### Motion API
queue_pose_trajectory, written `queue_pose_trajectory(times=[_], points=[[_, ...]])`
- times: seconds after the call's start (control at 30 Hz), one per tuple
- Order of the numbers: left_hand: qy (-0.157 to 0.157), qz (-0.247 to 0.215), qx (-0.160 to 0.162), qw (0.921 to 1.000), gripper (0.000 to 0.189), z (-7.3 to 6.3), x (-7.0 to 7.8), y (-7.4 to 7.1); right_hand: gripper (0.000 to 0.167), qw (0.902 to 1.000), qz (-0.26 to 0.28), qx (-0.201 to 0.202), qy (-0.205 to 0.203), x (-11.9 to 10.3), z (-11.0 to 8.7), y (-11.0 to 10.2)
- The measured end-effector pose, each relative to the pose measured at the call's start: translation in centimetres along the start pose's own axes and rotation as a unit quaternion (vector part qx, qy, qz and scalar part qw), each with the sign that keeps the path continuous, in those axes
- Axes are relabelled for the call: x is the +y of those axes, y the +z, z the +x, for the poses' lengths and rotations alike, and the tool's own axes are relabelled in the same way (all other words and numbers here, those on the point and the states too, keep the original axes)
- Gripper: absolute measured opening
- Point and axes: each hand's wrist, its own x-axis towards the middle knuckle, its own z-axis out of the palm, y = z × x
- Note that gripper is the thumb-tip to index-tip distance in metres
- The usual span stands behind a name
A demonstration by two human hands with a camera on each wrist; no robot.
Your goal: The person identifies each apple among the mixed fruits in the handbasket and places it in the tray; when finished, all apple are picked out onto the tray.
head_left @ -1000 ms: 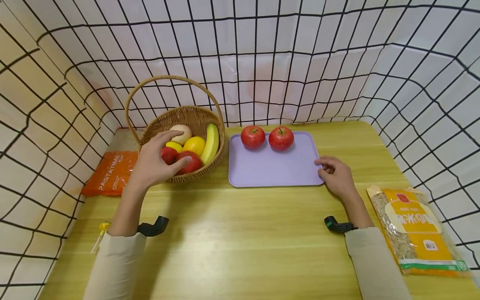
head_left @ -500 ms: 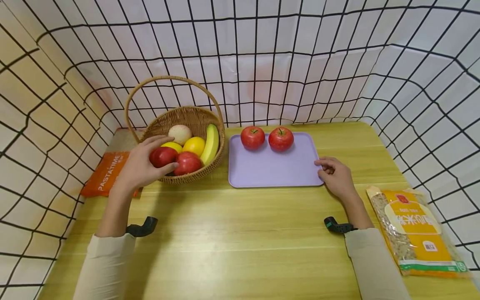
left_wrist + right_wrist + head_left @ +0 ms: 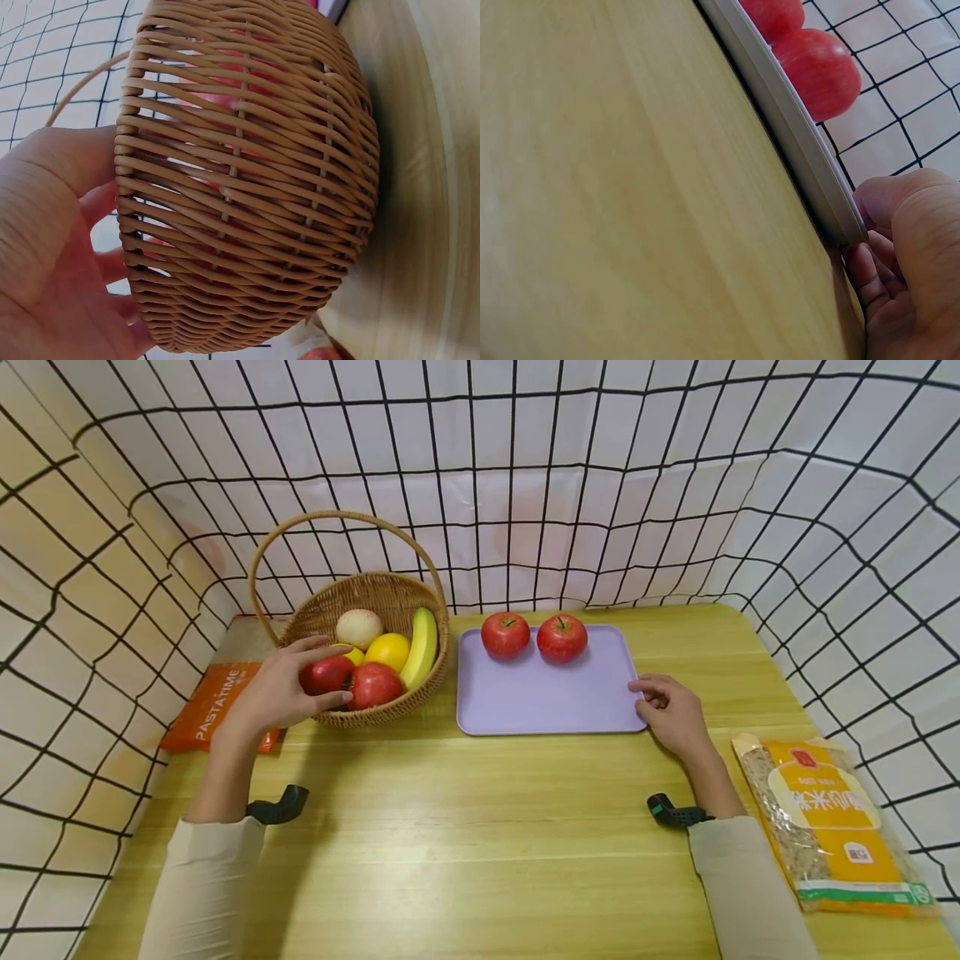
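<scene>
- Left hand (image 3: 279,687): shifted leftward from over the middle of the basket (image 3: 367,719) to its left side; fingers and thumb stand well apart, astride a dark red fruit (image 3: 327,675). Firm contact cannot be told.
- Dark red fruit: in the basket, left side, beside a larger red fruit (image 3: 377,686); not lifted.
- Right hand (image 3: 671,714): unchanged; thumb and fingers pinch the right edge of the lilac tray (image 3: 551,697), a narrow grip.
- Tray: flat on the table; carries two tomatoes, left (image 3: 506,636) and right (image 3: 562,638), both unmoved.
- Meaning, as judged: work is at the reaching stage, the tray steadied, the fruit not yet secured.
- Orange bag (image 3: 213,706), left, partly behind the left hand: "PASTATIME" in white capitals; smaller line illegible.
- Yellow packet (image 3: 828,814), right: large white Chinese characters, not surely readable; red emblem, pale code patch, green end strip; small print too blurred.
</scene>
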Motion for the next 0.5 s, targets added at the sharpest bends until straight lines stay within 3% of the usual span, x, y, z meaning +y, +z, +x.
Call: queue_pose_trajectory(times=[0.5], points=[[0.007, 0.044, -0.064, 0.9970, 0.075, 1.1, 0.0, -0.6, 0.026, 1.0000, 0.005, 0.000, 0.003, -0.1, 0.0, -0.1]])
